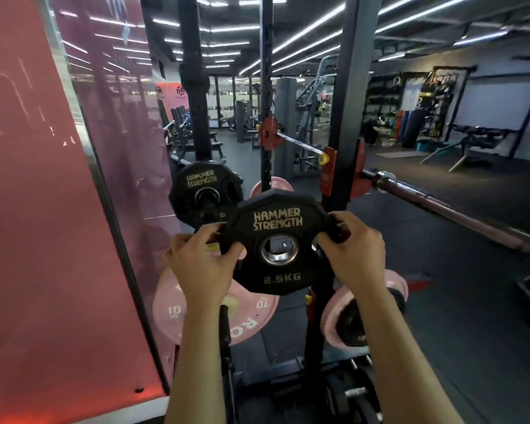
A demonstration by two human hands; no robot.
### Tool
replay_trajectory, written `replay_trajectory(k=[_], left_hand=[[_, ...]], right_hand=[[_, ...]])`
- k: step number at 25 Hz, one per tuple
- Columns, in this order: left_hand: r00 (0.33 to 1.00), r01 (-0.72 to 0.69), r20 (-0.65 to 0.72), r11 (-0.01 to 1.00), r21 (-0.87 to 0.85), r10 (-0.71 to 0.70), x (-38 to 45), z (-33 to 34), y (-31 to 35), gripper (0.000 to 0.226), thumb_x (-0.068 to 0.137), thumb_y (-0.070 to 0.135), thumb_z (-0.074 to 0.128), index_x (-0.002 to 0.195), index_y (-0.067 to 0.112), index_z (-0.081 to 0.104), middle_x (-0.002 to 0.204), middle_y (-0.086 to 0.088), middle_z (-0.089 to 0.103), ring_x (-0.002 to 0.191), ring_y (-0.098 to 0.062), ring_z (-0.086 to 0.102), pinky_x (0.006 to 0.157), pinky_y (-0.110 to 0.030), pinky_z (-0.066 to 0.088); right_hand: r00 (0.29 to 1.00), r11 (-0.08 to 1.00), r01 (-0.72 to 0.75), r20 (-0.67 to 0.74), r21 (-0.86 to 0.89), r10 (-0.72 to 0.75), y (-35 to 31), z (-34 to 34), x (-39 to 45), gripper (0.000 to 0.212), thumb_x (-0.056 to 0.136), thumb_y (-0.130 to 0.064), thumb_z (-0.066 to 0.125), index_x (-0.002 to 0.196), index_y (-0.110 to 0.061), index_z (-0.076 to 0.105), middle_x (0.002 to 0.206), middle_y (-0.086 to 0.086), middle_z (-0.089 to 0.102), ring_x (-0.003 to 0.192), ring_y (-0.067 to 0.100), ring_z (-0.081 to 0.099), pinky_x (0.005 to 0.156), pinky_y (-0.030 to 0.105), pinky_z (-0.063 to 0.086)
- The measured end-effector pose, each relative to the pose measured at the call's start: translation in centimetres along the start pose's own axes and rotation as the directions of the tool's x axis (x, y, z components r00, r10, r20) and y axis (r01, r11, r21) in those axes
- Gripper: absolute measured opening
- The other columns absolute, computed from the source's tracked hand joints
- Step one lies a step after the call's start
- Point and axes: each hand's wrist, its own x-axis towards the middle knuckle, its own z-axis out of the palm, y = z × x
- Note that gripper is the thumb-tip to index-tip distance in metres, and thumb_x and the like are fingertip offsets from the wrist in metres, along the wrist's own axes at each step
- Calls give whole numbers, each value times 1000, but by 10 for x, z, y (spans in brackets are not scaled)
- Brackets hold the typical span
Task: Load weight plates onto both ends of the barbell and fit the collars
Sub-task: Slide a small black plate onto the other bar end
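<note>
I hold a black 2.5 kg Hammer Strength plate (277, 240) upright in front of me, face toward me. My left hand (204, 264) grips its left edge and my right hand (352, 255) grips its right edge. The barbell (441, 206) rests in the rack, its bare sleeve running from the red hook toward the right. A second black Hammer Strength plate (202, 191) sits on a storage peg behind and left of the held plate. No collar is visible.
The black rack upright (346, 117) stands just behind the plate. Pink 10 kg bumper plates (172, 313) and another pink plate (337, 319) hang on lower pegs. A red-tinted mirror wall (43, 209) fills the left. Dark gym floor (456, 332) spreads to the right.
</note>
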Motion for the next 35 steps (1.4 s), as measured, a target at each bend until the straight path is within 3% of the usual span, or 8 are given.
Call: replay_trajectory(k=[4,9,15,19,23,25,31,35], left_hand=[[998,2,58,999,-46,1,-53,38,72,32,62,42,69,92,31,71,77,16,61,94,-19,50,82,-31,21],[979,-53,189,988,-143,80,-135,94,172,34,60,39,73,91,24,74,74,18,53,89,-26,53,82,-44,40],[934,-36,339,974,-225,113,-181,149,247,34,65,42,78,95,28,74,81,2,66,86,-16,50,86,-45,43],[928,-68,333,957,-283,165,-189,186,270,38,62,28,90,96,26,74,81,10,56,86,-11,45,89,-38,35],[923,-58,349,955,-290,162,-184,227,275,38,62,31,89,97,27,74,83,5,57,86,-13,45,88,-23,24],[920,-45,364,963,-266,143,-180,246,277,39,63,36,89,98,30,74,85,1,59,90,-18,49,80,-13,19],[930,-79,326,960,-270,168,-177,301,275,45,57,32,92,98,24,76,80,6,50,78,-12,44,84,-21,19],[935,-93,305,953,-288,183,-177,320,281,46,54,27,94,95,21,76,78,22,37,79,-13,45,82,-23,19]], right_hand=[[996,997,-39,-86,-63,33,51,-89,-16,30,72,-35,70,102,-35,64,77,-14,68,71,9,64,62,25,48],[967,982,-145,-228,-117,116,125,-209,-39,34,67,-40,66,101,-40,63,68,-26,58,66,-1,56,60,11,37],[925,939,-296,-298,-176,236,179,-295,-46,31,72,-28,72,101,-37,66,76,-15,66,74,12,63,67,30,50],[903,921,-346,-332,-181,274,206,-313,-37,30,74,-27,72,101,-38,66,78,-15,69,72,8,64,69,31,53],[893,898,-382,-339,-220,297,230,-313,-16,29,77,-28,71,105,-36,66,79,-14,69,71,7,64,67,30,51],[884,889,-400,-350,-223,310,243,-311,-3,30,77,-28,71,104,-38,66,77,-16,68,71,7,63,65,29,51],[869,872,-434,-361,-227,339,282,-296,25,34,73,-31,70,105,-41,65,74,-19,67,69,-1,60,61,25,46],[873,878,-432,-341,-206,349,301,-293,41,35,72,-31,67,105,-44,64,71,-23,66,67,-6,60,58,18,42]])
